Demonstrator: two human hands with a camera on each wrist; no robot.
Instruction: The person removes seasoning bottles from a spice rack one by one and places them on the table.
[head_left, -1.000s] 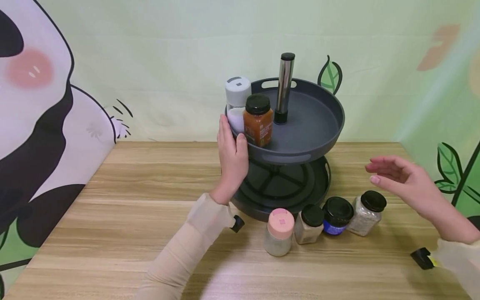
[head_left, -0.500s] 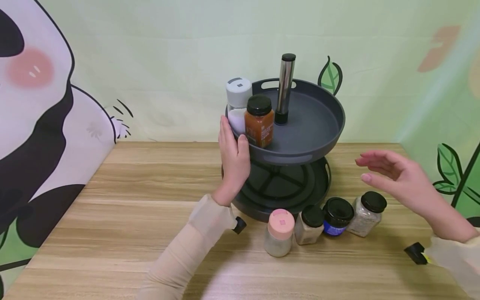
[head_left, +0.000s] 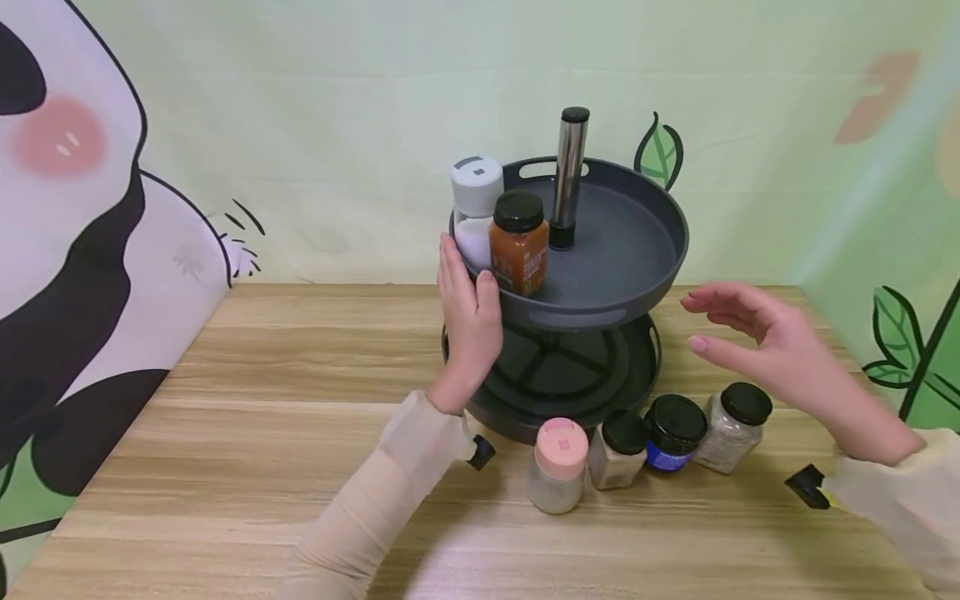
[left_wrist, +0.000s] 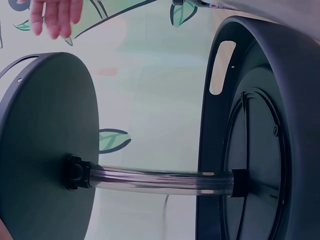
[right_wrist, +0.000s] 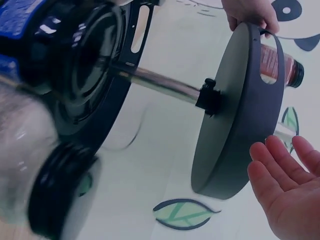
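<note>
A dark grey two-tier turntable rack stands on the table, its upper tray (head_left: 622, 242) over a lower tray (head_left: 487, 400). My left hand (head_left: 471, 321) lies with straight fingers and thumb against the left outer wall of the upper tray. Just inside that wall stand a white-capped jar (head_left: 477, 187) and an orange-brown spice jar (head_left: 519, 250) with a black lid. My right hand (head_left: 772, 350) hovers right of the upper tray, fingers loosely bent and nothing in it. In the right wrist view its fingertips (right_wrist: 257, 172) come up close to the tray's wall.
In front of the lower tray stand a pink-capped jar (head_left: 558, 467), a black-lidded jar of pale powder (head_left: 618, 454), a blue-labelled jar (head_left: 675, 433) and a clear jar of greyish grains (head_left: 727, 433). A steel post (head_left: 570, 175) rises from the upper tray. Behind hangs a printed backdrop (head_left: 337, 125).
My right hand has moved left and slightly up, closer to the upper tray. The left hand stays against the tray's wall, and the jars stand as before.
</note>
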